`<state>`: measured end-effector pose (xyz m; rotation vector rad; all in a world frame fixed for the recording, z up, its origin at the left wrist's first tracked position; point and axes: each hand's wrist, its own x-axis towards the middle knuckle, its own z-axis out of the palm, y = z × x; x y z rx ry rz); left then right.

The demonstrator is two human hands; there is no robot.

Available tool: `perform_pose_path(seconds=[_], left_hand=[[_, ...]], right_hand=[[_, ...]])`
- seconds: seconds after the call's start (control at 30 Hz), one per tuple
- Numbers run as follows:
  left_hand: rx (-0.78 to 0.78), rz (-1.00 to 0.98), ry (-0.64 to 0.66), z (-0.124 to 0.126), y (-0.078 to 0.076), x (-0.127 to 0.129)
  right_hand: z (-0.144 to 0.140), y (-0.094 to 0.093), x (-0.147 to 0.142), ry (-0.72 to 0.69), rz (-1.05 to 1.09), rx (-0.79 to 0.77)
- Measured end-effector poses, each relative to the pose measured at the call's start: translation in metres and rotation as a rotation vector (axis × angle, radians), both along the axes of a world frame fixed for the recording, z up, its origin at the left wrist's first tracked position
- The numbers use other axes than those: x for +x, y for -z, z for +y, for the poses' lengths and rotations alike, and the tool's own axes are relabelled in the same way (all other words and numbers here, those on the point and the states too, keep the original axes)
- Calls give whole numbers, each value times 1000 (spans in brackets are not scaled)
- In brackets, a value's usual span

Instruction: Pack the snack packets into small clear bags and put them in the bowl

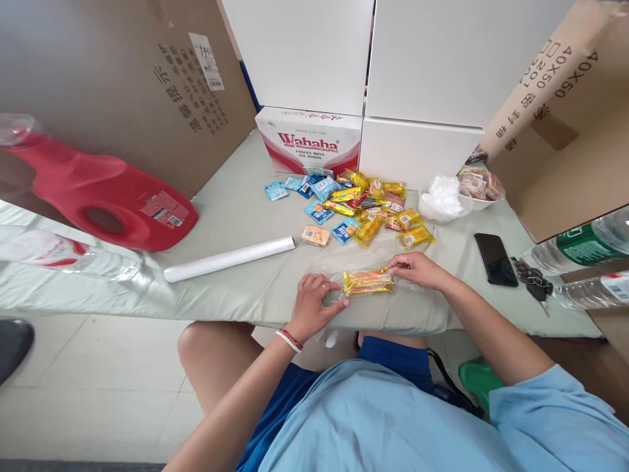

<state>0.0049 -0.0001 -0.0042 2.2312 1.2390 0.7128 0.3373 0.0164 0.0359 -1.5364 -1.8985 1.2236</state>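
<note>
While yellow snack bars (367, 283) seem part-wrapped, twelve-o'clock packets (369, 227) lie loose; left hand (317, 301) splayed empty, right hand (415, 269) apparently pinching film (410, 284).

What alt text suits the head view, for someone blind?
A person's left hand and right hand flank wrapped yellow and orange snacks on clear plastic film, on a pale green cloth. Behind are small blue and yellow packets and a white and red cardboard box; a long white roll lies to the left.

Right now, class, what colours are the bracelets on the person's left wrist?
The bracelets are red and white, showing best in the head view.
</note>
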Motion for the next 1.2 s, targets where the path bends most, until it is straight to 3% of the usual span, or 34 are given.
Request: perform_pose_path(seconds=[0.23, 0.47, 0.63, 0.77, 0.83, 1.0, 1.1, 1.2], left_hand=[[-93, -158, -331, 5, 10, -1], [-77, -25, -213, -7, -3, 13], [-113, -151, -262, -1, 1, 14], [-187, -239, -386, 6, 5, 1], [-203, -175, -450, 7, 5, -1], [-130, 119, -565, 7, 2, 8], [47, 202, -604, 3, 0, 14], [242, 236, -506, -3, -1, 19]], right_hand=[[3, 16, 12, 137, 113, -154], [9, 21, 13, 163, 112, -134], [13, 19, 15, 159, 73, -100], [18, 20, 20, 162, 39, -76], [20, 20, 20, 166, -36, -68], [15, 8, 10, 98, -521, 28], [17, -9, 0, 92, -704, 143], [33, -25, -19, 2, -783, 352]])
